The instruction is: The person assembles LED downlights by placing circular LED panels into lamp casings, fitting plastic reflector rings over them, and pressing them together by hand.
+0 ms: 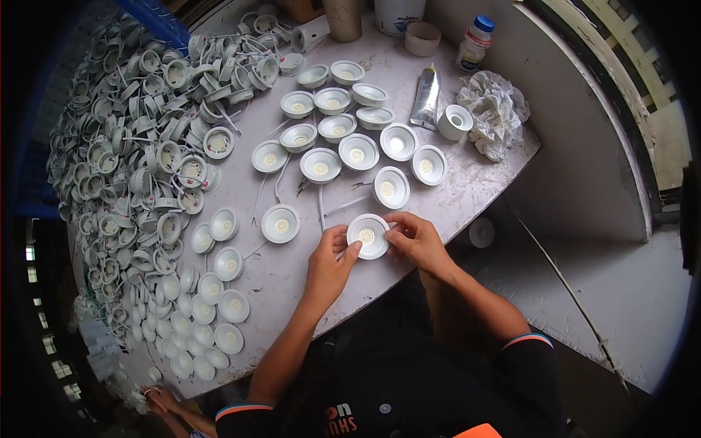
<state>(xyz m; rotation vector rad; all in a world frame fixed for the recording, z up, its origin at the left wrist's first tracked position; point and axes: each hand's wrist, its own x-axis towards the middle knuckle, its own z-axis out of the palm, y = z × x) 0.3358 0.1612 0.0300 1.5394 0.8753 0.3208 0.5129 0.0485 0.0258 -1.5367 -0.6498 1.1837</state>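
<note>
Between my two hands, near the table's front edge, is a round white lamp housing [368, 236] with a dotted LED disc in its middle. My left hand [332, 259] grips its left side, the thumb reaching over the rim toward the disc. On the right side my right hand [415, 239] pinches the rim. Just behind it stands a similar lamp housing [391, 187], and another one [280, 223] lies to the left. Several more are grouped farther back, some with thin wires trailing on the table.
A large heap of white housings [168, 153] fills the table's left side. At the back right are a metallic tube [425, 98], a white cup-shaped part [455, 122], a crumpled cloth [493, 113] and a blue-capped bottle [475, 45]. Another person's hands [164, 401] show at bottom left.
</note>
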